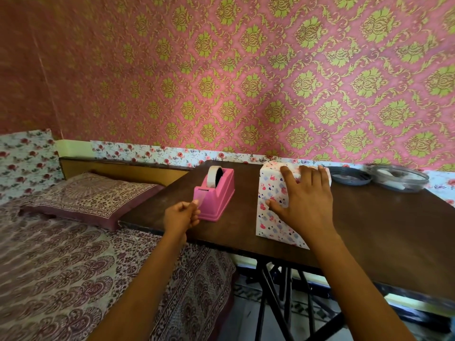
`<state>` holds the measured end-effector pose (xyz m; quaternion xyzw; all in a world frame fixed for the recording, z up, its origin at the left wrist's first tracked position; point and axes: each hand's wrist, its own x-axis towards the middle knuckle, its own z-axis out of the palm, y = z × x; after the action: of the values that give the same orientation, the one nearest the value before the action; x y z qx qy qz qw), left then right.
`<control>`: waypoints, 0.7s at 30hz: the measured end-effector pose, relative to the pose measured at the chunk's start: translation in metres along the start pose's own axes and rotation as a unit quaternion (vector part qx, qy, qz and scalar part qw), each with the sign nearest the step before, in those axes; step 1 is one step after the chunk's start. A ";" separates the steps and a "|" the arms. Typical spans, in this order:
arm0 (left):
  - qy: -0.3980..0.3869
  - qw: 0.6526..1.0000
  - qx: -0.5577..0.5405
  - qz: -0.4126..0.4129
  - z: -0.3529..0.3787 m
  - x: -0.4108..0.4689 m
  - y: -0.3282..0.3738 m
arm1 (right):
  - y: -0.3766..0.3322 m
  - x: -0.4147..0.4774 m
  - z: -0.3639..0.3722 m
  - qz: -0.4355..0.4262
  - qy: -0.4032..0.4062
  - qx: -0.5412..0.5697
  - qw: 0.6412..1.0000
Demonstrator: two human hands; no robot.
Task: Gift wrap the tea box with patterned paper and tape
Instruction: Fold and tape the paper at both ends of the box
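Observation:
The tea box, covered in white paper with pink and blue shapes, stands on the dark wooden table. My right hand lies flat on its top with fingers spread, pressing the paper down. To the left stands a pink tape dispenser with a white tape roll. My left hand pinches a short clear strip of tape at the dispenser's front cutter.
A grey round lid and a clear round bowl sit at the table's back right by the wall. A bed with a patterned pillow lies left of the table. Black metal legs stand under the table.

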<state>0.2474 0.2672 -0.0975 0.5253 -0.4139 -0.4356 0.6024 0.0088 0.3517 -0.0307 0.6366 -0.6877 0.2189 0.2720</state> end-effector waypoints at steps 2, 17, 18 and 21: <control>0.004 0.999 0.046 0.008 -0.001 0.002 0.000 | 0.000 0.000 -0.001 -0.003 -0.009 0.000 1.000; -0.030 0.943 0.305 0.129 -0.038 0.017 0.045 | 0.001 0.002 -0.010 -0.014 -0.031 -0.006 0.999; -0.043 0.951 0.273 0.139 -0.036 0.013 0.053 | 0.002 0.002 -0.013 -0.020 -0.036 -0.010 0.999; -0.115 0.972 0.150 0.139 -0.018 0.000 0.082 | 0.009 0.006 -0.026 -0.042 -0.062 -0.021 0.997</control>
<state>0.2722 0.2779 -0.0175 0.4939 -0.6097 -0.3380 0.5196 0.0020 0.3647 -0.0062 0.6713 -0.6803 0.1534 0.2511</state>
